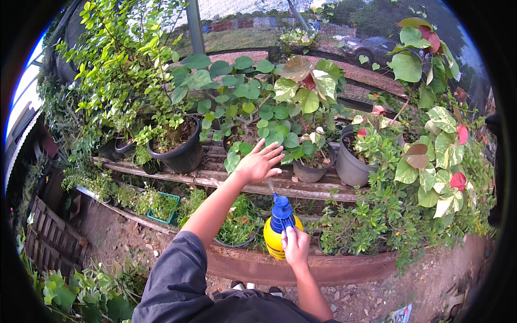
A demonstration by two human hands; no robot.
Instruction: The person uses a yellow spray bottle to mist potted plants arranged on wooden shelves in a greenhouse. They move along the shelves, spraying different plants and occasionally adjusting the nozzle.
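Note:
My right hand (pixel 296 245) grips the handle of a yellow pump spray bottle (pixel 274 241) with a blue top, held upright with its nozzle towards the plants. Stretched out further forward, my left hand (pixel 260 163) has its fingers apart and holds nothing. Its fingertips are at the lower leaves of a potted plant with round green leaves (pixel 247 89); whether they touch cannot be told. Just right of that hand is a small grey pot (pixel 309 171) with a variegated plant. Leaves and my left hand hide most of the round-leaved plant's pot.
A large black pot (pixel 177 149) and a grey pot (pixel 352 161) stand on the slatted wooden shelf (pixel 210 177). Below are a green basket (pixel 164 208) and low plants. A rusty beam (pixel 299 268) crosses before my feet. Behind hangs mesh netting (pixel 258 30).

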